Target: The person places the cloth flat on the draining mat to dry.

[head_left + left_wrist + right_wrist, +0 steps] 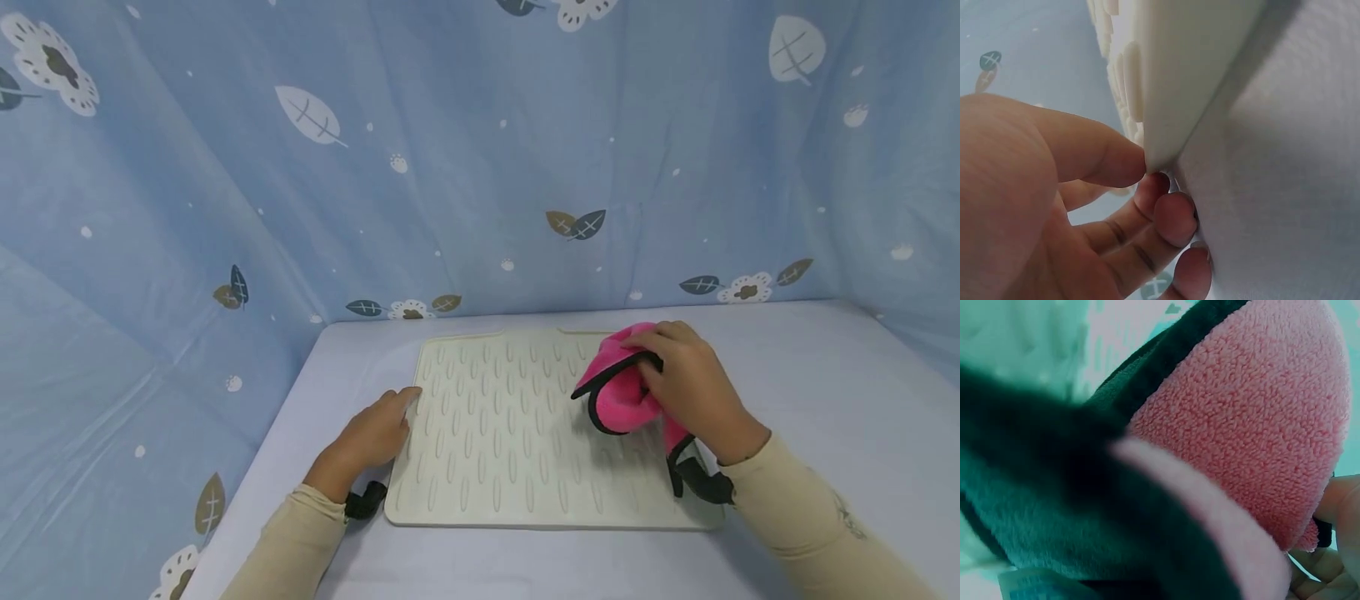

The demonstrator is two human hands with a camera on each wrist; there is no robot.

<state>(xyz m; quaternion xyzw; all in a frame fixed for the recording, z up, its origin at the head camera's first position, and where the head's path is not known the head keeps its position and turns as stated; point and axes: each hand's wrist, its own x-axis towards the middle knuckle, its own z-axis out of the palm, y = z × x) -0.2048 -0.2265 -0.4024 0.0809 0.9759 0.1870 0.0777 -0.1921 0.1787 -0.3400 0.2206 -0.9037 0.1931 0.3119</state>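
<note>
A cream drying mat (495, 425) with rows of raised oval ridges lies flat on the white-covered table. At its left edge, my left hand (375, 429) pinches the rim; the left wrist view has the thumb (1107, 153) against the mat's side wall (1179, 69), other fingers curled close to the tablecloth. Over the mat's right half, my right hand (690, 383) grips a bunched pink plush cloth (626, 400) with black edging. Folds of this cloth (1254, 419) fill most of the right wrist view, hiding much of that hand, and one end hangs below the wrist.
A white cloth (810, 375) covers the table around the mat. Blue fabric (480, 167) printed with leaves and flowers hangs behind the table and along its left side. Black wrist straps (367, 500) show below both hands.
</note>
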